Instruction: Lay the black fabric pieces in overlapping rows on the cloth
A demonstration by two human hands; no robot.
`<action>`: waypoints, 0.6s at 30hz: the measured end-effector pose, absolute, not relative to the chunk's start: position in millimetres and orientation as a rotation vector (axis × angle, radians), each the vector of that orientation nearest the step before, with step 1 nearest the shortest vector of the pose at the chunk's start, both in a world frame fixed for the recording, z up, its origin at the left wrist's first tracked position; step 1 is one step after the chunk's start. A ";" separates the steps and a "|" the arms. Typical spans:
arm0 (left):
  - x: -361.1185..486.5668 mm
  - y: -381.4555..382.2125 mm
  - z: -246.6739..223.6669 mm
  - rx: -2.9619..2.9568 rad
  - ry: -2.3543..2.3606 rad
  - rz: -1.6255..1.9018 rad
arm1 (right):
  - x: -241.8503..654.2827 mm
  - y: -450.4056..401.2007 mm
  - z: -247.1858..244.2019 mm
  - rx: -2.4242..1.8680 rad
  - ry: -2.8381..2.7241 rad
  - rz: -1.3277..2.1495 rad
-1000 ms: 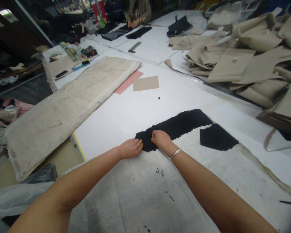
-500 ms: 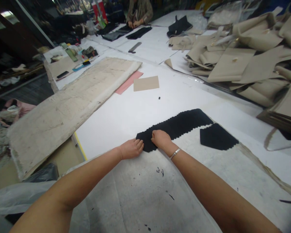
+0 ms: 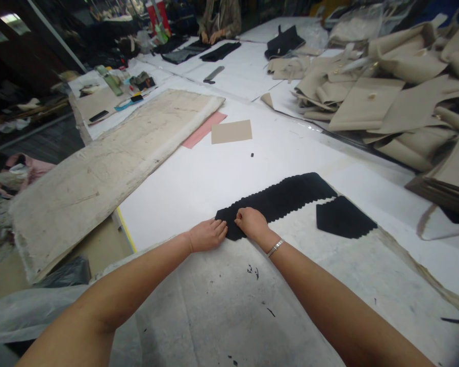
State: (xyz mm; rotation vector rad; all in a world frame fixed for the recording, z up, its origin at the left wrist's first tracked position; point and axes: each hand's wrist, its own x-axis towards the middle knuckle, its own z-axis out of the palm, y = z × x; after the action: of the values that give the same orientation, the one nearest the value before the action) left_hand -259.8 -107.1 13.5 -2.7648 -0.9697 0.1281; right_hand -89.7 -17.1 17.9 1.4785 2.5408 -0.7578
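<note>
A long black piece with scalloped edges (image 3: 290, 198) lies across the white sheet and the greyish cover (image 3: 229, 295). My left hand (image 3: 209, 234) lies flat, its fingertips on the left end of that piece. Just right of it, my right hand (image 3: 251, 223) rests on the same piece with fingers pinched together; whatever they hold, if anything, is too small to make out. A shorter black piece with a pointed end (image 3: 345, 217) lies to the right, below the long one's far end.
Beige leather-like pieces (image 3: 367, 104) are heaped at the right. A worn padded board (image 3: 110, 163) stretches along the left. Beyond the hands lie a beige rectangle (image 3: 231, 132) and a pink sheet (image 3: 204, 131). Another person's hands (image 3: 211, 37) are at the far table.
My right hand has shifted slightly left along the long black piece, toward my left hand. My left hand stays in place on the piece's end.
</note>
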 end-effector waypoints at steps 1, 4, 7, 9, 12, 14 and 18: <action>-259.8 -107.0 12.9 -2.767 -0.970 0.126 | -90.3 -17.2 18.7 1.480 2.534 -0.757; -260.4 -106.3 11.0 -2.769 -0.975 0.126 | -92.1 -17.1 22.0 1.486 2.524 -0.754; -261.1 -105.9 11.4 -2.772 -0.974 0.145 | -93.3 -16.6 23.8 1.491 2.510 -0.750; -261.5 -106.4 13.2 -2.774 -0.969 0.160 | -93.6 -16.1 23.3 1.491 2.505 -0.748; -262.2 -108.3 16.5 -2.787 -0.989 0.188 | -93.4 -15.5 21.6 1.489 2.509 -0.746; -262.8 -109.7 17.6 -2.798 -1.005 0.205 | -93.2 -15.3 21.1 1.492 2.511 -0.750; -264.2 -111.4 16.7 -2.800 -1.015 0.194 | -93.4 -15.3 22.4 1.494 2.496 -0.760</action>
State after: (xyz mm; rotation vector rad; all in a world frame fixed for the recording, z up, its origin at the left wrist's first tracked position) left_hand -264.2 -111.4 16.7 -2.7997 -1.0148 0.1938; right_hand -93.4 -15.3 22.4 1.4936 2.4959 -0.7597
